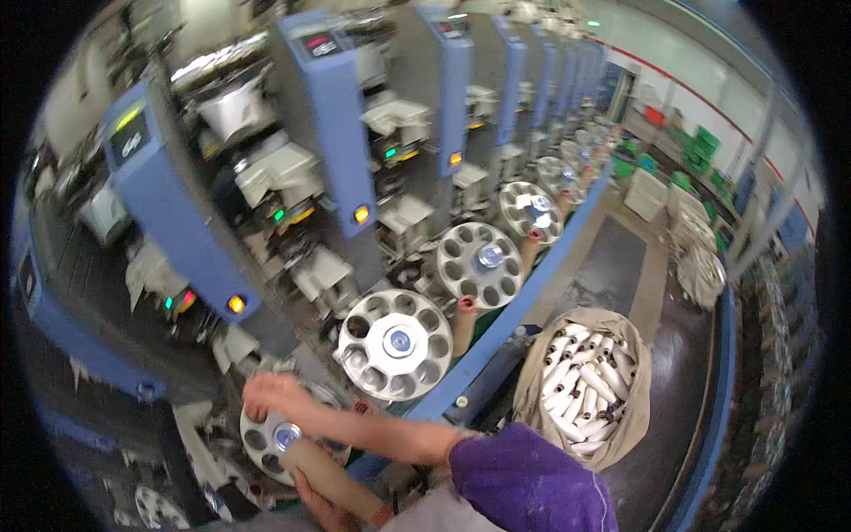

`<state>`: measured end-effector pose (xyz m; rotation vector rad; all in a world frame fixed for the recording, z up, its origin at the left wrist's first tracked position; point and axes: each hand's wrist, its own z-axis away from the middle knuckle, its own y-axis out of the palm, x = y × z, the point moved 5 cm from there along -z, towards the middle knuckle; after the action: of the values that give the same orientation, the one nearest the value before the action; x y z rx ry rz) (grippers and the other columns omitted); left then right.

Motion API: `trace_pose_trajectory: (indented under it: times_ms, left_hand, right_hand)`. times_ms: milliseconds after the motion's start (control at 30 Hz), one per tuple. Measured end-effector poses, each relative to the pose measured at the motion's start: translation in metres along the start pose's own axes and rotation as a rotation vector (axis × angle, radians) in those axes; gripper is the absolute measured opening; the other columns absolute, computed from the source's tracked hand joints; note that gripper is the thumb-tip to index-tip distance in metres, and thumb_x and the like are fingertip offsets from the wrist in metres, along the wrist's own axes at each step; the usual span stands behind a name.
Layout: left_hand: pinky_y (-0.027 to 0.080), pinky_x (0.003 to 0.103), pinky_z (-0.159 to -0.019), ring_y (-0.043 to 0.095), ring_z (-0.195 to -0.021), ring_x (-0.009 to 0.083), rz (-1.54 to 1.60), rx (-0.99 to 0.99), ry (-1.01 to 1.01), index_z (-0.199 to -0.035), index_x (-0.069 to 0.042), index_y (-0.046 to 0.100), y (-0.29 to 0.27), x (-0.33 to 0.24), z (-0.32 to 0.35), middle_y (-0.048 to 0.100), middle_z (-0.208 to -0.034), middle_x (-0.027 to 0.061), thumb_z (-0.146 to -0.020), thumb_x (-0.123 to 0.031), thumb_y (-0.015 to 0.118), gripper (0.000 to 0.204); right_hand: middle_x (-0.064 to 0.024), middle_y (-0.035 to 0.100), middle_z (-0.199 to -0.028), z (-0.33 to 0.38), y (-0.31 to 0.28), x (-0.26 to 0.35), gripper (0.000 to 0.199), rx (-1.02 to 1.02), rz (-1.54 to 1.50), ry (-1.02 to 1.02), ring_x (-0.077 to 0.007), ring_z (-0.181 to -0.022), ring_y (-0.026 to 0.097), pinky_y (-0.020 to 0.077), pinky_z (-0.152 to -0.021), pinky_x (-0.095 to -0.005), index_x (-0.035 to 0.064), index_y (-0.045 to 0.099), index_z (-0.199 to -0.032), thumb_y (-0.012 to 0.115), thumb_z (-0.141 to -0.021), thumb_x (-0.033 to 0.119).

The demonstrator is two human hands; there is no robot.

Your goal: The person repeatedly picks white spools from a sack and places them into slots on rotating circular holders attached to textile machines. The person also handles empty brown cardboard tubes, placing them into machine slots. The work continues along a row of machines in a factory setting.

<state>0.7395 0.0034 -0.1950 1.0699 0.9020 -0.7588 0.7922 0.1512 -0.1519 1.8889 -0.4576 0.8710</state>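
My left hand (321,507) curls around a tan, tapered tube (330,479) with a reddish end, possibly a yarn cone, at the lower edge. The tube lies tilted across a white round magazine (257,441) with round holes and a blue-and-silver hub. Over the far rim of that magazine is my right hand (277,395), reached across from the right, its fingers bent down and blurred. Whatever the right fingers pinch, if anything, is too small to see. Another white magazine (425,341) with open round pockets stands just beyond my right forearm.
Blue-and-grey machine columns (332,133) with small lights run in a row into the distance. A blue rail (532,288) borders the machines. Right of it, a cloth-lined container (640,390) holds many white bobbins (585,381). Green crates (700,146) and sacks (696,257) stand farther off.
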Motion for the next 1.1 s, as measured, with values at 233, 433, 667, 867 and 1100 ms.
trace_pose_trajectory:
  times_ms: [233,433,667,867,1100]
  left_hand:
    - [0.051,0.039,-0.078,0.056,-0.099,0.0258,0.264,-0.101,0.027,-0.126,0.001,0.039,-0.047,-0.019,-0.045,0.056,-0.11,0.0153,-0.079,-0.026,0.059,0.057]
    - [0.053,0.038,-0.075,0.061,-0.09,0.0262,0.37,-0.125,0.16,-0.123,0.002,0.041,-0.079,-0.057,-0.107,0.058,-0.105,0.0154,-0.076,-0.017,0.055,0.053]
    - [0.049,0.035,-0.069,0.057,-0.079,0.0188,-0.003,-0.261,0.119,-0.106,0.0,0.053,-0.112,-0.08,-0.259,0.059,-0.094,0.0069,-0.08,-0.023,0.06,0.036]
    - [0.05,0.039,-0.08,0.057,-0.098,0.0284,0.385,0.625,-0.169,-0.131,-0.001,0.035,-0.072,-0.127,-0.295,0.053,-0.12,0.0168,-0.074,-0.047,0.059,0.077]
    - [0.049,0.04,-0.077,0.06,-0.09,0.0312,-1.38,0.505,0.355,-0.128,-0.004,0.034,-0.051,-0.142,-0.245,0.058,-0.102,0.0218,-0.063,-0.015,0.071,0.076]
  right_hand:
    - [-0.0013,0.055,-0.08,-0.11,-0.075,-0.162,0.014,-0.581,-0.285,0.442,-0.0127,-0.067,0.049,0.0402,-0.054,-0.0298,0.0124,0.053,-0.094,0.06,-0.082,0.017]
    - [-0.001,0.052,-0.094,-0.192,-0.074,-0.234,0.061,-0.803,0.112,0.5,-0.0117,-0.073,0.05,0.0359,-0.053,-0.0294,0.015,0.03,-0.132,0.061,-0.08,0.01]
    - [0.0007,0.057,-0.092,-0.21,-0.084,-0.216,0.018,-0.06,0.126,0.621,-0.012,-0.073,0.053,0.0428,-0.059,-0.0292,0.0112,0.055,-0.103,0.056,-0.086,0.017]
    - [-0.0025,0.062,-0.092,-0.134,-0.097,-0.148,0.018,-0.038,-0.031,0.457,-0.0083,-0.065,0.054,0.0412,-0.057,-0.0201,0.0017,0.063,-0.095,0.062,-0.082,0.014]
    - [-0.003,0.057,-0.072,-0.129,-0.051,-0.074,0.015,-0.04,-0.297,0.232,-0.0095,-0.06,0.049,0.036,-0.049,-0.0203,0.0036,0.053,-0.077,0.057,-0.086,0.015]
